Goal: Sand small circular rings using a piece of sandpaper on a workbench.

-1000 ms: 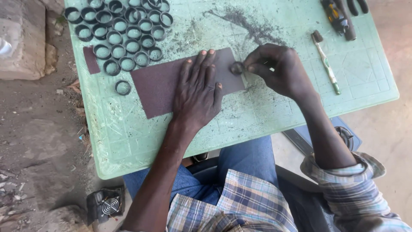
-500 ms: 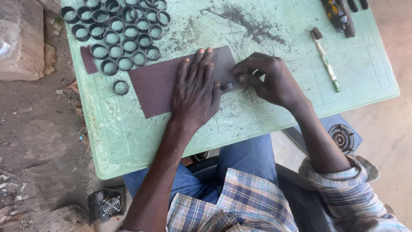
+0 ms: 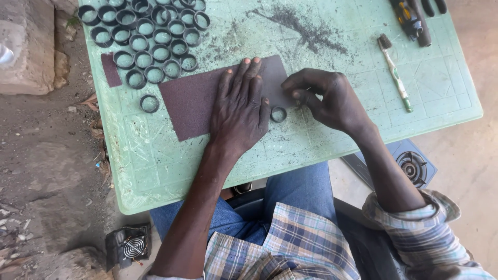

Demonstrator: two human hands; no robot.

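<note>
My left hand (image 3: 239, 111) lies flat, fingers spread, pressing on a dark brown sandpaper sheet (image 3: 192, 101) on the pale green table (image 3: 337, 129). A small black ring (image 3: 278, 114) lies on the table just off the sheet's lower right corner, between my left thumb and my right fingertips. My right hand (image 3: 327, 101) hovers at the sheet's right edge with its fingers curled. Nothing is visible in its grip.
Several black rings (image 3: 150, 36) are clustered at the table's far left, with one apart (image 3: 149, 103) and a sandpaper strip (image 3: 110, 69) beside them. A toothbrush (image 3: 395, 72) and tools (image 3: 412, 18) lie at the right. Dark dust (image 3: 306, 31) streaks the top. A small fan (image 3: 127, 246) sits on the ground.
My right hand rubbed the ring at the sheet's right edge, then slid down. The ring now lies free on the table beside my left thumb. My left hand stayed flat.
</note>
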